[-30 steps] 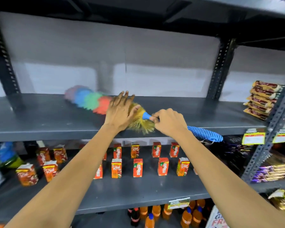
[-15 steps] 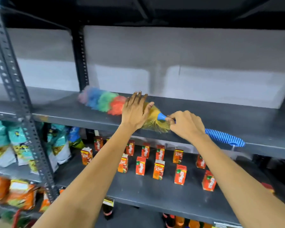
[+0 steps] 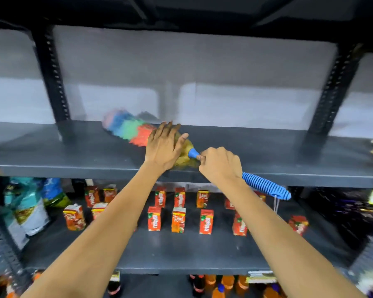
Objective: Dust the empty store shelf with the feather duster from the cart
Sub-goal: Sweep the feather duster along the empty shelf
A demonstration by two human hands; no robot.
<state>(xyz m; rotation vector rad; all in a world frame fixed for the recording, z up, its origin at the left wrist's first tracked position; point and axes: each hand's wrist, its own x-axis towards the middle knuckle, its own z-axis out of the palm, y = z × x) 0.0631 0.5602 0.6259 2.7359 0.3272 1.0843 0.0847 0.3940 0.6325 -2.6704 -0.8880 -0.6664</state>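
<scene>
The feather duster [image 3: 134, 131] lies on the empty shelf [image 3: 267, 155]; right hand [image 3: 219, 164] fingers grip its handle, left hand [image 3: 163, 145] presses flat, fingers spread. Overhanging handle could tip off the near edge onto juice cartons [image 3: 178, 219] below.

View swings back right versus half a second ago: the left upright [image 3: 52, 76] sits nearer the frame's left edge, and a right upright [image 3: 334, 91] is in frame again. The feather duster [image 3: 129, 130] with both hands on it now lies near the middle of the shelf [image 3: 267, 151] bay (head blurred). Juice cartons [image 3: 178, 219] below appear more centred.
</scene>
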